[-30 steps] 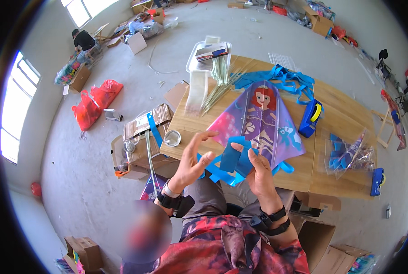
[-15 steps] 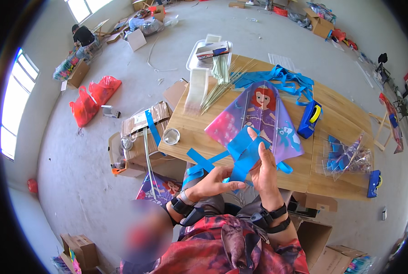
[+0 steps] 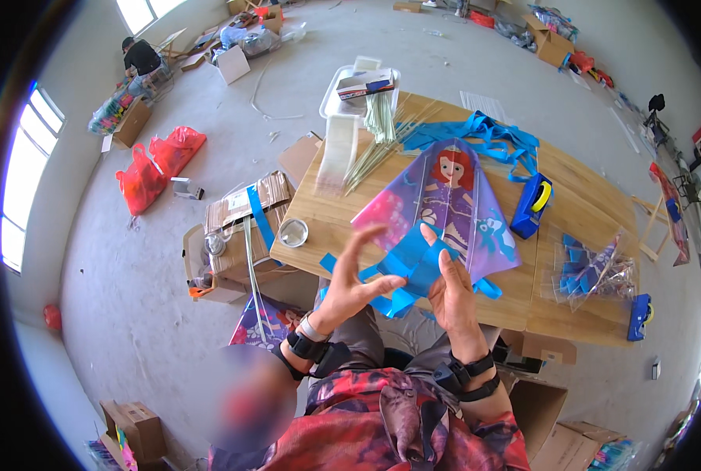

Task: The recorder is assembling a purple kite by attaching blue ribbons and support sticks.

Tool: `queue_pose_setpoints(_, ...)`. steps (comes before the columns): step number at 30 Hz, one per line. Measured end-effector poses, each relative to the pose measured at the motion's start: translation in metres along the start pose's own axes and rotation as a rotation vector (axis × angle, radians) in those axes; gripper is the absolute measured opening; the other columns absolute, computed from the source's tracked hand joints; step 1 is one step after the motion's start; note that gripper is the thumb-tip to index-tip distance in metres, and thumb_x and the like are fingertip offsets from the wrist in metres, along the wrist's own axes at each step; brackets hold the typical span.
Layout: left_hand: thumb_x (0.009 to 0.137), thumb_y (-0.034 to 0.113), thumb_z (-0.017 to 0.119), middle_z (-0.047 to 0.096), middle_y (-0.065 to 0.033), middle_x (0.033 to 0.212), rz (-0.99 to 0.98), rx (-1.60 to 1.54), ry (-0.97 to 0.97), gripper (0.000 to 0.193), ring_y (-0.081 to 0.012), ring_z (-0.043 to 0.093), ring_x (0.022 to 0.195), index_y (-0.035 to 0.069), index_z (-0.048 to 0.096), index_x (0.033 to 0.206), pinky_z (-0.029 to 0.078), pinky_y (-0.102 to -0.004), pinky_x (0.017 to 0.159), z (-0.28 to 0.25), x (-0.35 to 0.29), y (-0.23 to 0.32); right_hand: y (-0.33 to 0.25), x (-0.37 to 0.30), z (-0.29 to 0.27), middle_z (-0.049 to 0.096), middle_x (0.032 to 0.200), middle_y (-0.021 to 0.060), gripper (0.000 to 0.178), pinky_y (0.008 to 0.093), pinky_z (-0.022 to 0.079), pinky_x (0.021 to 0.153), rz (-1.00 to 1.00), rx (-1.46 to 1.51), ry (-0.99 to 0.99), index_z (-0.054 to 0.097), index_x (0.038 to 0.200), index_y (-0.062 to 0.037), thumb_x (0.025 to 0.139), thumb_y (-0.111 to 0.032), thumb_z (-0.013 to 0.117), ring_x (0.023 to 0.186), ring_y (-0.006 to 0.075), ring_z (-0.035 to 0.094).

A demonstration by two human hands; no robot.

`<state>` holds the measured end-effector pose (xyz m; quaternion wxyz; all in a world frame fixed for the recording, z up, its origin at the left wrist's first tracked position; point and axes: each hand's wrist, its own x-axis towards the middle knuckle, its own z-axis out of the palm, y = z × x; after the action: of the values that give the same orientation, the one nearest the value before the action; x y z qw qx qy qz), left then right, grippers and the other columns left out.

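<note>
Clamps a bundle of bright blue ribbon (image 3: 423,265) between the thumb and fingers of the right grip (image 3: 454,294), above the near edge of the wooden table (image 3: 327,228). Spreads the thumb and fingers of the left grip (image 3: 347,289) apart, just left of the bundle; cannot tell about contact there. Extends leftward from the right thumb, filling the space between both grips. Looks flat, wide and smooth, layered in crossing folds, with loose ends trailing to the near left. Overlaps, in view, the near part of a purple-and-pink kite (image 3: 445,192) printed with a red-haired figure. Lies nearer than a heap of similar ribbon (image 3: 488,140) and, to the right, a blue tape dispenser (image 3: 529,210).
</note>
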<state>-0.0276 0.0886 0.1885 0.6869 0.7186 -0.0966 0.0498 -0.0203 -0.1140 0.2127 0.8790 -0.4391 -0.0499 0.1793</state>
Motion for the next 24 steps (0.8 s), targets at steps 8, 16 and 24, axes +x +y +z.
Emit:
queue_pose_setpoints(8,0.087,0.02,0.086,0.058,-0.0154,0.144,-0.291,-0.432,-0.384,0.081,-0.0189,0.061,0.122,-0.001,0.042,0.151,0.05,-0.035,0.105,0.018,-0.018,-0.005,0.011,0.001,-0.016,0.06,0.139,0.0112,0.057,0.0309,0.05,0.102,-0.003,-0.153,0.06,0.038,0.158,-0.0027,0.113,-0.037,0.042,0.117,0.015,0.062)
queue_pose_setpoints(16,0.105,0.021,0.063,0.075,-0.0073,0.1,-0.596,-0.448,-0.853,0.031,-0.0121,0.069,0.096,-0.001,0.066,0.126,0.053,-0.0289,0.092,0.013,-0.072,-0.032,0.027,0.021,-0.027,0.052,0.148,0.0196,0.057,0.046,0.042,0.119,-0.088,0.409,0.167,0.041,0.153,-0.0001,0.109,-0.034,0.051,0.139,0.0332,0.051)
queue_pose_setpoints(24,0.108,0.029,0.057,0.065,-0.0007,0.077,-0.871,0.074,-0.852,0.034,-0.0097,0.066,0.079,-0.001,0.071,0.118,0.054,-0.0297,0.079,-0.112,-0.15,-0.056,0.05,0.039,-0.093,0.056,0.144,0.0191,0.045,0.0465,0.048,0.115,-0.13,0.479,0.35,0.049,0.145,0.0049,0.111,-0.025,0.045,0.133,0.032,0.055)
